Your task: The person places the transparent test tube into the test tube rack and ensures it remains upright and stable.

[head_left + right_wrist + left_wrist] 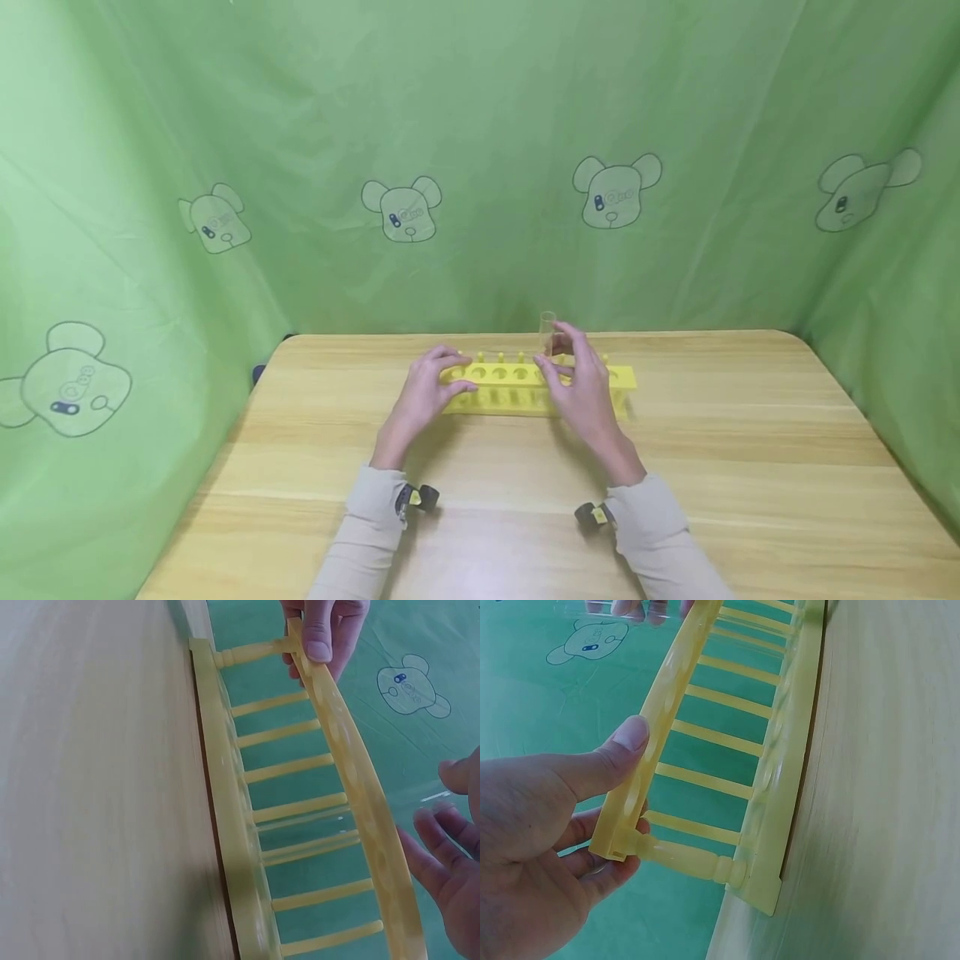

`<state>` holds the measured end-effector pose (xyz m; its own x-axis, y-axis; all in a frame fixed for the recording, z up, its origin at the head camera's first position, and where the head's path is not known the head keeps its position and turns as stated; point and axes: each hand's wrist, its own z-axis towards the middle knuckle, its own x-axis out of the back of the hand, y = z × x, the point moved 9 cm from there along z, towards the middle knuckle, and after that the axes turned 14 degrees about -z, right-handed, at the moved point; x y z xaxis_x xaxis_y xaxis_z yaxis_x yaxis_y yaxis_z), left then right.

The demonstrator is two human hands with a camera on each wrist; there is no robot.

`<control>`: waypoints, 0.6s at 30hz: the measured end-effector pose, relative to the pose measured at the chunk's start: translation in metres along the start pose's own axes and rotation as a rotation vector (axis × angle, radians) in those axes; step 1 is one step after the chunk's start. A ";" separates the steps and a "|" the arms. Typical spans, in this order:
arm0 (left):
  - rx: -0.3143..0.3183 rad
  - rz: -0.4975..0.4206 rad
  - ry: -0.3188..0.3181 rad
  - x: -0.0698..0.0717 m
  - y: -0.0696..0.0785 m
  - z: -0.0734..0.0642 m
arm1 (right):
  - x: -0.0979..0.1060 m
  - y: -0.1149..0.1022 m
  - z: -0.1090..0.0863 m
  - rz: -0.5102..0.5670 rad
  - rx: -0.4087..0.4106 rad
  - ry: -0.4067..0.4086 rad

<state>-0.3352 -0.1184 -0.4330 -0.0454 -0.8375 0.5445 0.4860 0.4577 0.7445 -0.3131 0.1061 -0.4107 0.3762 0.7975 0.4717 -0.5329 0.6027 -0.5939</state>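
A yellow test tube rack [502, 375] stands upright on the table, with a row of round holes on top and thin pegs behind. My left hand [427, 387] grips its left end, thumb [630, 735] on the top bar and fingers curled behind. Toward the right of the rack rises a clear test tube [547, 329]. Its lower part [307, 819] shows between the rack's top bar and base. My right hand [588, 387] holds the upper part of the tube between thumb and fingers [450, 829].
The light wood table [480, 517] runs around the rack, its back edge just behind it. Green curtains [480, 275] printed with mouse heads hang behind and on both sides. A small black camera [427, 498] is strapped at each wrist.
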 end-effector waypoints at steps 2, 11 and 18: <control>-0.002 0.003 0.000 0.000 -0.001 0.001 | -0.001 0.002 0.001 0.004 -0.002 -0.010; 0.049 -0.047 0.009 0.011 -0.020 -0.004 | 0.013 0.016 0.002 0.004 -0.015 -0.042; 0.052 -0.055 0.016 0.026 -0.036 -0.007 | 0.029 0.033 0.002 -0.161 0.022 -0.126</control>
<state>-0.3480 -0.1590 -0.4486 -0.0568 -0.8663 0.4963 0.4371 0.4254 0.7925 -0.3213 0.1494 -0.4151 0.3606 0.6799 0.6385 -0.4903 0.7205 -0.4903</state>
